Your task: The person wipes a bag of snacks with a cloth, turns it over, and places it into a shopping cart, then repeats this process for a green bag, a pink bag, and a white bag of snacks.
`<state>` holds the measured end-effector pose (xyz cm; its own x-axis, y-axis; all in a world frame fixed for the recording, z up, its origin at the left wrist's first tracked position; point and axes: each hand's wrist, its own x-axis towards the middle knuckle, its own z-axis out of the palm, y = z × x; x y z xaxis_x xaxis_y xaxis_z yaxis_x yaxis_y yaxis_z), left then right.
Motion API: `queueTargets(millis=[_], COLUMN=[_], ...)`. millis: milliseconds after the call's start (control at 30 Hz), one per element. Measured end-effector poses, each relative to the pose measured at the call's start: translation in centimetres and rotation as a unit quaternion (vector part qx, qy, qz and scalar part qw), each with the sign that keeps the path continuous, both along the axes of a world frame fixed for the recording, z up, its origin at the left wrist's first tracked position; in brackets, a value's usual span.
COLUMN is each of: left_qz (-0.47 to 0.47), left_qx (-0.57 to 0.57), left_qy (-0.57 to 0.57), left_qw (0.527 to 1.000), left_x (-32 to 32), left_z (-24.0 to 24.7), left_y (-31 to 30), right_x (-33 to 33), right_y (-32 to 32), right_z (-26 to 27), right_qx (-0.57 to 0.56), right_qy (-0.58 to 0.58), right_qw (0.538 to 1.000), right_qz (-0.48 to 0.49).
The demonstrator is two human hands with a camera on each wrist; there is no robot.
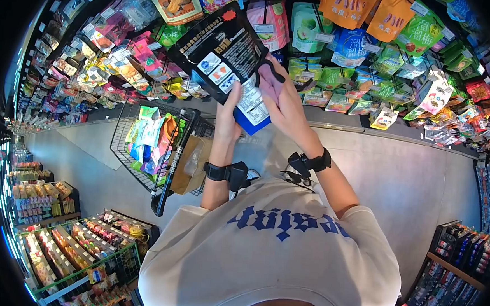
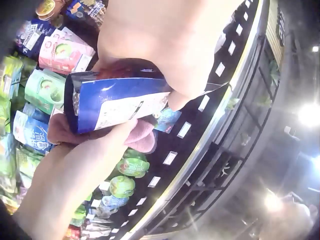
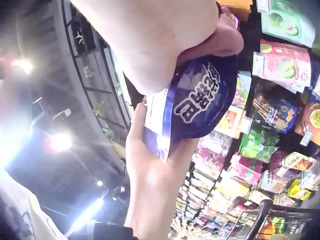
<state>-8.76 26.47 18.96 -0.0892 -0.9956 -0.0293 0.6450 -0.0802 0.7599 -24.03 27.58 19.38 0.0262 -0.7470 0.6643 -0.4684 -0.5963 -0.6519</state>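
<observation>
Overhead and ahead, a long display rack [image 1: 337,118] curves across the head view, hung with rows of colourful packets [image 1: 349,47]. Next in size comes the wire shopping cart [image 1: 121,142], to the person's left, with bright packages [image 1: 148,133] inside. Smaller again, the black snack bag [image 1: 218,45] is held up tilted between both hands, its printed back toward the head camera. Most of it extends beyond the grip toward the rack; its blue end [image 1: 252,124] pokes out on the body side. The right hand [image 1: 290,108] is closed around the bag's right edge, thumb over the printed side. The left hand [image 1: 227,118] pinches the lower left edge, thumb on the print, partly open. Smallest, a white label panel [image 1: 252,104] lies between the two thumbs.
</observation>
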Motion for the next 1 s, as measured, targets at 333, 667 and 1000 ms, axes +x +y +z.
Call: queueTargets(millis=[333, 667, 1000], left_qz=[-0.053, -0.024, -0.069], left_qx=[0.07, -0.049, -0.092], left_qy=[-0.049, -0.132, -0.231], left_qw=[0.995, 0.99, 0.966], left_x=[1.7, 0.1, -0.4], left_z=[1.8, 0.8, -1.3], left_y=[1.0, 0.4, 0.3], right_x=[1.9, 0.8, -0.4], right_y=[3.5, 0.6, 0.1], right_z=[2.5, 1.0, 1.9], right_qx=[-0.019, 0.02, 0.008], right_qy=[0.213, 0.027, 0.067], right_qw=[0.966, 0.999, 0.995], right_qz=[0.142, 0.028, 0.068])
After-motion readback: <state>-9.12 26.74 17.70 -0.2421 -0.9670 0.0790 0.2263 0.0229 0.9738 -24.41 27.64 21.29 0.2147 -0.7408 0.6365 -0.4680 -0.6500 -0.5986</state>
